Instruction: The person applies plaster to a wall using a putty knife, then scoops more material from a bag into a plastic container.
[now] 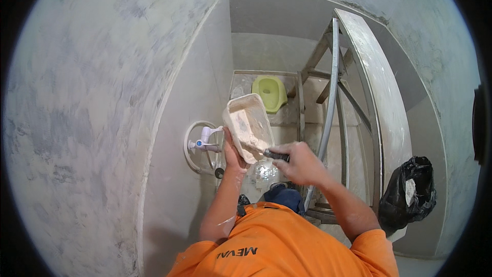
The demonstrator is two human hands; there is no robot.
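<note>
A white plastic tub point(260, 118), smeared inside with pale putty point(245, 128), is held tilted in front of me. My left hand point(233, 153) supports it from its left side near the lower end, with the fingers partly hidden behind it. My right hand point(301, 164) is closed around the dark handle of a putty knife point(277, 154). The knife's blade reaches into the putty at the tub's near end, and its tip cannot be made out there.
On my left wall is a pale tap point(205, 142) with a white hose point(187, 155) looped round it. A yellow-green squat toilet point(270, 91) sits in the floor ahead. To my right stands a metal-legged trestle point(382, 79) with a black plastic bag point(397, 202) at its near end.
</note>
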